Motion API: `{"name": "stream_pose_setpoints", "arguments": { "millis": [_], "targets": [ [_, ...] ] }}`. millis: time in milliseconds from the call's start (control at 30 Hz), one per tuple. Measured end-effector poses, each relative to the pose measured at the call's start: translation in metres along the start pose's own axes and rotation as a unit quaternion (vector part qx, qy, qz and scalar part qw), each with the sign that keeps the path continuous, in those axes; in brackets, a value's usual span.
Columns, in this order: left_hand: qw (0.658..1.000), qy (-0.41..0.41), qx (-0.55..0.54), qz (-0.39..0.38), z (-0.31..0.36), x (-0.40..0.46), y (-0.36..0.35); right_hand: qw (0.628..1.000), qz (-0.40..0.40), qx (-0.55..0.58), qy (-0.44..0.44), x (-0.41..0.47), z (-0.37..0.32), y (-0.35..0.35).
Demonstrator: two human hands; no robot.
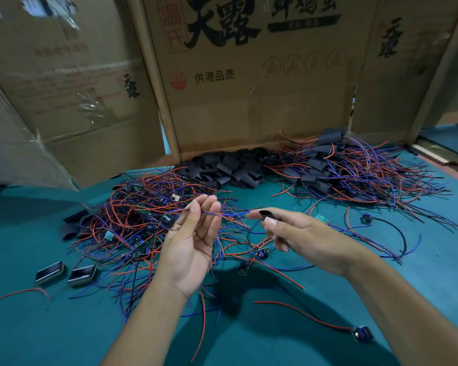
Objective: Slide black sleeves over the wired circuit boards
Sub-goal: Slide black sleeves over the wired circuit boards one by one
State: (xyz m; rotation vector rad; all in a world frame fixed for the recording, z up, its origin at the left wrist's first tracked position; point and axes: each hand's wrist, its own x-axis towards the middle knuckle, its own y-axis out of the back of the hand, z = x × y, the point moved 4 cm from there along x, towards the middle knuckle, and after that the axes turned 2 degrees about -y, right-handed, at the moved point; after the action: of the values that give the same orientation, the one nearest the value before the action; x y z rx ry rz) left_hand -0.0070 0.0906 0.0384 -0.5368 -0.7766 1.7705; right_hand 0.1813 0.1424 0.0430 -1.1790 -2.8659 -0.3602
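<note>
Teal felt tabletop (50, 326) below: your left hand (193, 249) pinches red and blue wires (222, 215) pointing right toward the short black sleeve (266, 214) pinched in your right hand (299, 236), nearly aligned.

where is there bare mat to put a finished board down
Bare mat lies near left, in front of the two small black cases, and near right past the right hand. Crowded: the unsleeved wire tangle at left, loose sleeves behind, the finished pile back right.
</note>
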Motion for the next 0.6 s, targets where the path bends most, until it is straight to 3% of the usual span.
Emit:
{"name": "stream_pose_setpoints", "arguments": {
  "millis": [100,200,300,433,600],
  "targets": [
    [1.000,0.009,0.010,-0.012,0.0012,-0.0014,-0.0014,0.991,0.005,-0.136,0.017,0.0011,-0.0027,0.0021],
    [0.999,0.014,0.020,-0.022,0.0008,-0.0026,-0.0019,0.943,0.073,-0.323,-0.023,0.0059,0.0027,0.0038],
    [0.999,0.019,0.029,-0.027,-0.0007,-0.0029,-0.0018,0.959,0.073,-0.273,-0.029,0.0032,0.0037,0.0007],
    [0.999,0.021,0.031,-0.027,-0.0005,-0.0028,-0.0016,0.976,-0.003,-0.219,-0.011,0.0011,0.0041,-0.0012],
    [0.999,0.024,0.034,-0.029,0.0005,-0.0034,-0.0017,0.962,0.072,-0.252,0.075,0.0042,-0.0050,0.0040]
  ]
}}
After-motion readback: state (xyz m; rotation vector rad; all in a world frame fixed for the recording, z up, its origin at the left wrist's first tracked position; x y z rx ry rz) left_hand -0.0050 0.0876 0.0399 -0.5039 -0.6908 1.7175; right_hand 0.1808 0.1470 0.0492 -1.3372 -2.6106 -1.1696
